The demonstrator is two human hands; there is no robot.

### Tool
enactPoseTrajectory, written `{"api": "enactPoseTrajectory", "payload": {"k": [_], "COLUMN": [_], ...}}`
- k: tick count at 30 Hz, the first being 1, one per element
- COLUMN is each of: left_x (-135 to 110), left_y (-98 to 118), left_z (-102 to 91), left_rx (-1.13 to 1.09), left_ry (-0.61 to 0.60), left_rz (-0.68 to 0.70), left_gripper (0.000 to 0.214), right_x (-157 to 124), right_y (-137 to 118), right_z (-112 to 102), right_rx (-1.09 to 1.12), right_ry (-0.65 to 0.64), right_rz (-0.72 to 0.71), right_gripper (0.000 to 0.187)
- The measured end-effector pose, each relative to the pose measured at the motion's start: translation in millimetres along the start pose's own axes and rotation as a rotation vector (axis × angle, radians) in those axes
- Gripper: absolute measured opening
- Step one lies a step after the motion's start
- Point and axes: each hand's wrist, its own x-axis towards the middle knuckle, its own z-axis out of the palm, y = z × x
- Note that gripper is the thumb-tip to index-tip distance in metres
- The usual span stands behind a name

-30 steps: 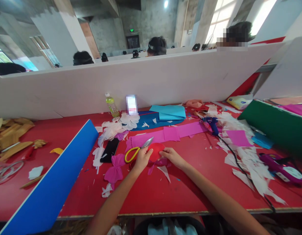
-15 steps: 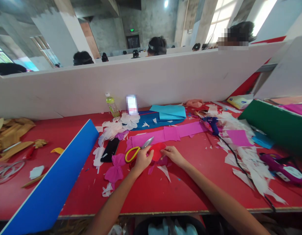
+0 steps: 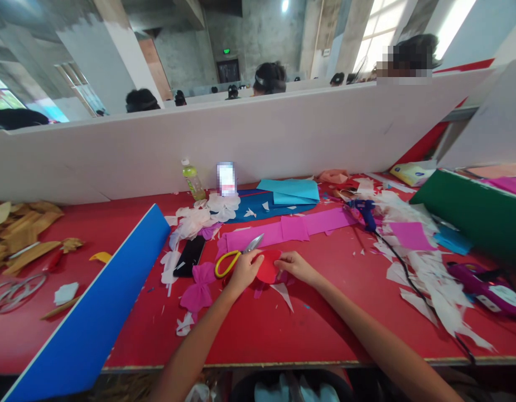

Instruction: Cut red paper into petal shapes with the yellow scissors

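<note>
A rounded red piece of paper (image 3: 267, 268) is pinched between my two hands over the table. My left hand (image 3: 246, 272) is closed on its left edge, and my right hand (image 3: 298, 265) grips its right edge with bent fingers. Just beyond my left hand lie yellow-handled scissors (image 3: 227, 263), blades pointing away to the right. A long magenta paper strip (image 3: 295, 228) runs across the table behind both hands. Left of my left hand is a gathered magenta paper piece (image 3: 198, 287). Pink and white scraps (image 3: 284, 295) lie beneath the red paper.
A blue divider (image 3: 102, 301) stands at left, a green one (image 3: 462, 223) at right. A blue glue gun (image 3: 365, 212) trails a black cord. Behind stand a bottle (image 3: 193, 181) and a lit phone (image 3: 226, 180). White scraps (image 3: 433, 285) cover the right side.
The red paper has turned slightly between my fingers, its top edge now lower and rounder. Both hands keep their grip in nearly the same place.
</note>
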Motion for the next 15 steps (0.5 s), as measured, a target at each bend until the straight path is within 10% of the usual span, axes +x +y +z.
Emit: {"api": "enactPoseTrajectory", "payload": {"k": [15], "left_x": [1.2], "left_y": [-3.2], "left_z": [-0.7], "left_rx": [-0.050], "left_ry": [0.026], "left_rz": [-0.037], "left_gripper": [0.024], "right_x": [2.0], "right_y": [3.4], "right_z": [-2.7], "right_rx": [-0.036], "right_ry": [0.031], "right_rz": [-0.100], "right_gripper": [0.022]}}
